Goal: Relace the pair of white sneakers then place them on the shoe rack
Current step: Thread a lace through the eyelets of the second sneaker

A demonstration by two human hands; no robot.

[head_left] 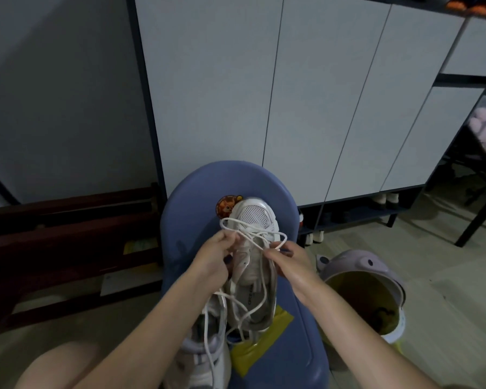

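A white sneaker [255,217] lies toe-away on a blue stool [191,197] in the middle of the head view. Its white lace [253,237] runs in loose loops across the upper. My left hand [212,255] pinches one lace strand at the shoe's left side. My right hand [288,258] pinches the other strand at the right side. The second white sneaker [205,357] sits nearer me, half off the stool's near-left edge, with loose lace ends hanging over it.
White cabinet doors [306,94] stand behind the stool, with a low shoe shelf [357,211] beneath holding shoes. A lavender bin [359,270] stands open at the right. A yellow bag [260,349] lies under the shoes. Dark wooden furniture [68,242] is at left.
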